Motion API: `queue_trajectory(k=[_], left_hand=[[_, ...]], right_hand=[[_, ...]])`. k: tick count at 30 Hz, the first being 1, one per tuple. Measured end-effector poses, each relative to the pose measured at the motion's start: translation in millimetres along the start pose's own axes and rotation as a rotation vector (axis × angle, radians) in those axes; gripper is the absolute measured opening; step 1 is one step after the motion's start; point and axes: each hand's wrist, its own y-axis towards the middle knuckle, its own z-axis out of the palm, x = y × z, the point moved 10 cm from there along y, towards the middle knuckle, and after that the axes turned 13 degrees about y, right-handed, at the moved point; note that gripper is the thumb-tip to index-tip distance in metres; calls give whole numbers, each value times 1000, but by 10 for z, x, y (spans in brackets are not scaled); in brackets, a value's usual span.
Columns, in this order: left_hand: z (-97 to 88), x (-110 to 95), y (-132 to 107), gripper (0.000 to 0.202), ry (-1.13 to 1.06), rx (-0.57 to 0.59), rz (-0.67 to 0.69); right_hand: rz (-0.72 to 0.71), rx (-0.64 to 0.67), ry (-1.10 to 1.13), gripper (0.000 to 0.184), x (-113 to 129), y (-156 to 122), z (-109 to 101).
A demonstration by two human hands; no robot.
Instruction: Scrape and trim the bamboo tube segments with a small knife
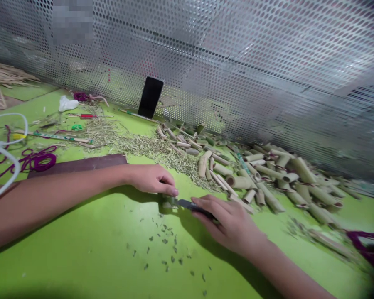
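My left hand (154,179) is closed, thumb and fingers pressing a short, pale green piece of bamboo (171,203) against the green tabletop (106,245). My right hand (229,222) is wrapped round the dark handle of a knife (202,208). Its short blade points left, with the tip right beside the bamboo piece; whether it touches cannot be made out. Small dark shavings (166,251) lie scattered on the table below both hands. Part of the bamboo piece is hidden under my left fingers.
Many cut bamboo tubes (241,182) are heaped along a perforated metal panel (224,54). A phone (150,97) leans against that panel. Shavings (143,143), purple cord (43,162), a red-handled tool (89,116) and a white cable (14,162) lie at the left.
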Motion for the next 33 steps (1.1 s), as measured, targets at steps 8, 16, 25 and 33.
queue_trajectory(k=[8,16,25,33], left_hand=[[1,-18,4,54,32,-14,29],[14,-7,-3,55,11,25,40],[14,-18,-21,51,-12,45,52],[4,0,-38,51,-12,68,23]], right_hand=[[-12,-37,-64,25,90,118,76],[29,-1,4,19,47,128,93],[40,62,42,19,28,64,118],[-17,177,83,23,41,-6,185]])
